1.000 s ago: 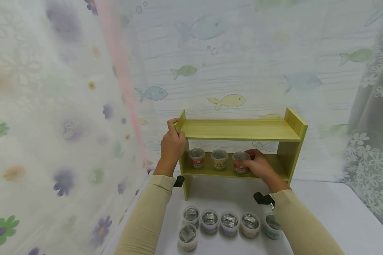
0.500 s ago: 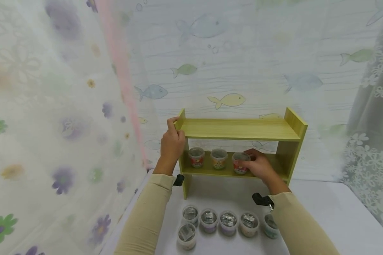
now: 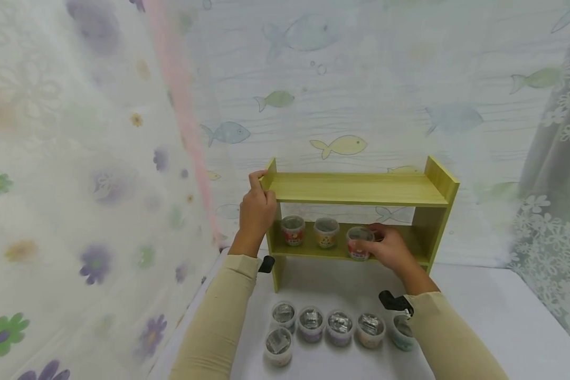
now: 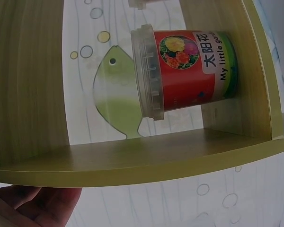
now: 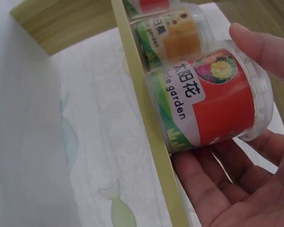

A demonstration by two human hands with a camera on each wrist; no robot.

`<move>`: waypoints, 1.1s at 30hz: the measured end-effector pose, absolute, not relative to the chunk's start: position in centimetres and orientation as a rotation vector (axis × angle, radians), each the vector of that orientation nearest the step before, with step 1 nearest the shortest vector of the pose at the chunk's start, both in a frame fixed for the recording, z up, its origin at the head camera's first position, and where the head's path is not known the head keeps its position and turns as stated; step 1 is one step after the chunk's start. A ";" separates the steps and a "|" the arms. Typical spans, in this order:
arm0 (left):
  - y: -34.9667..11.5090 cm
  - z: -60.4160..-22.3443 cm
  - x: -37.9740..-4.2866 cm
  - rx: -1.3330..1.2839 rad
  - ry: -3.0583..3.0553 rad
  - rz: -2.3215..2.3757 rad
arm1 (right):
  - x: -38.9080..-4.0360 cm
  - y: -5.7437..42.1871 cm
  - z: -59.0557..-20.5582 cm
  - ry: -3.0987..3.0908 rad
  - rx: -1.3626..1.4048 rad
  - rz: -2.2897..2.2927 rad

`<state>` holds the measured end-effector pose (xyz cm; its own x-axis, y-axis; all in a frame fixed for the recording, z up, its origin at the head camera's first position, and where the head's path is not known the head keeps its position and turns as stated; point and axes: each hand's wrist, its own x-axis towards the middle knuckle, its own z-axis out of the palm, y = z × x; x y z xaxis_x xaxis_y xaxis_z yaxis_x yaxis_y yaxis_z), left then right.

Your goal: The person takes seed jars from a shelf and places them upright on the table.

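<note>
On the left, my left hand grips the upper part of the greenish wooden shelf's side panel. Its fingers show outside that panel in the left wrist view. My right hand holds a clear plastic cup with a red flower label at the front edge of the middle board. Fingers reach under the cup's side, and the thumb is near its lid. Left of it on the same board stand a cup with a yellow label and another red-labelled cup.
Below the shelf, several lidded cups stand on the white table, including a front-left cup and a greenish cup partly behind the right sleeve. Fish-patterned curtain hangs behind.
The red-labelled cup in my right hand has come slightly forward to the board's front edge. My left hand keeps its place on the shelf. The head view has tilted slightly.
</note>
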<state>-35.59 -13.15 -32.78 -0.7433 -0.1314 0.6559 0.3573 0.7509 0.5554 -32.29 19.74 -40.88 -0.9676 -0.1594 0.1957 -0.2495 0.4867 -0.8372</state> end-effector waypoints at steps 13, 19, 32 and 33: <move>-13.2 -32.8 -35.8 -0.162 -2.253 -0.910 | -31.2 19.7 -41.1 -2.581 0.442 1.441; -13.2 -32.7 -35.5 -0.152 -2.253 -0.907 | -30.9 19.6 -41.0 -2.589 0.426 1.432; -13.2 -32.8 -35.7 -0.160 -2.251 -0.912 | -29.4 19.3 -41.4 -2.593 0.392 1.426; -13.2 -32.8 -35.7 -0.160 -2.250 -0.914 | -29.2 19.2 -41.5 -2.591 0.399 1.434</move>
<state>-35.73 -13.20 -32.82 -0.7518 -0.1371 0.6450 0.3514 0.7443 0.5679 -29.24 19.17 -41.51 -0.9528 -0.1569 0.2597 -0.3034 0.5069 -0.8068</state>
